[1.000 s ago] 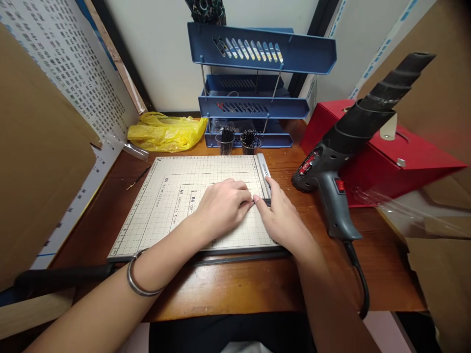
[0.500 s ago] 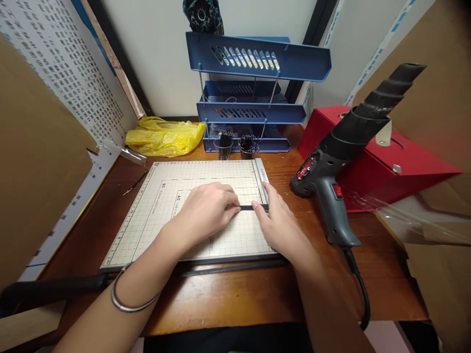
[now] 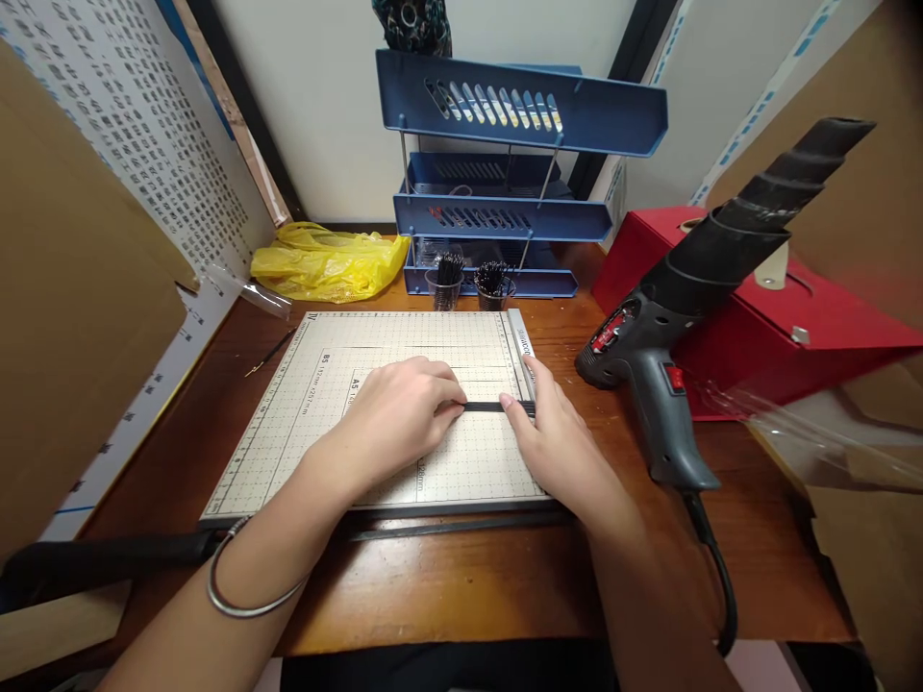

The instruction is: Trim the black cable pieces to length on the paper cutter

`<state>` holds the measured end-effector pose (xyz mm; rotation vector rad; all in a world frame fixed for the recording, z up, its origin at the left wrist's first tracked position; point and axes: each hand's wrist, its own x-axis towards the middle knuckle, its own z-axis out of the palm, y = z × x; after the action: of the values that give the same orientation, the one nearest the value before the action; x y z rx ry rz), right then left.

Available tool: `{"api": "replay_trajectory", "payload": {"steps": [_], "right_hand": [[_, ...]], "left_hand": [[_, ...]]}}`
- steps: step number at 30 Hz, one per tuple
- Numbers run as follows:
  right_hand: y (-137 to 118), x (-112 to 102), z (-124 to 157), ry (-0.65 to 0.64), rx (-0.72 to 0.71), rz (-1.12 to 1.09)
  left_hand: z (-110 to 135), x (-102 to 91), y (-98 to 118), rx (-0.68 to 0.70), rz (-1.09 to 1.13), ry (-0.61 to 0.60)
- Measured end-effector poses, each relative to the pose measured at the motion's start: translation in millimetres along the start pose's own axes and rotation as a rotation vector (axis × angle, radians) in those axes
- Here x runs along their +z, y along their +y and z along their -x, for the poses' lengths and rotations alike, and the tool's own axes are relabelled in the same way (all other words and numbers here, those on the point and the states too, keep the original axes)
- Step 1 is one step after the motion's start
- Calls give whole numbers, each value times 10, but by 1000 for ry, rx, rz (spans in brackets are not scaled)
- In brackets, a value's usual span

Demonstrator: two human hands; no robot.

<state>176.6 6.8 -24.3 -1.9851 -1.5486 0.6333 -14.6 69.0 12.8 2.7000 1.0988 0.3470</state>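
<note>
A guillotine paper cutter (image 3: 288, 461) with a printed grid lies on the desk in front of me. Across its bed runs a flat bundle of thin black strands (image 3: 483, 407). My left hand (image 3: 408, 404) pinches the bundle's left end between thumb and fingertips. At the other end, beside the cutter's raised metal edge (image 3: 517, 336), my right hand (image 3: 552, 432) holds the strands with its thumb on top and fingers over the edge. The cutter's blade arm (image 3: 461, 526) is along the near side, its black handle (image 3: 122, 553) to the left.
A heat gun (image 3: 660, 384) leans against a red box (image 3: 814, 317) on the right. Two clear cups (image 3: 443, 288) of black strands stand before a blue tiered tray (image 3: 505, 221). At back left are a yellow plastic bag (image 3: 324, 264) and a short black wire (image 3: 270, 351).
My left hand has slid slightly left along the strands, so a longer stretch shows between my hands. The right hand keeps its hold. The whole view has shifted a little.
</note>
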Motion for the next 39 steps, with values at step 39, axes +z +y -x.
{"api": "replay_trajectory", "payload": {"steps": [39], "right_hand": [[-3, -6, -5, -13, 8, 11]], "left_hand": [[63, -50, -5, -34, 24, -6]]}}
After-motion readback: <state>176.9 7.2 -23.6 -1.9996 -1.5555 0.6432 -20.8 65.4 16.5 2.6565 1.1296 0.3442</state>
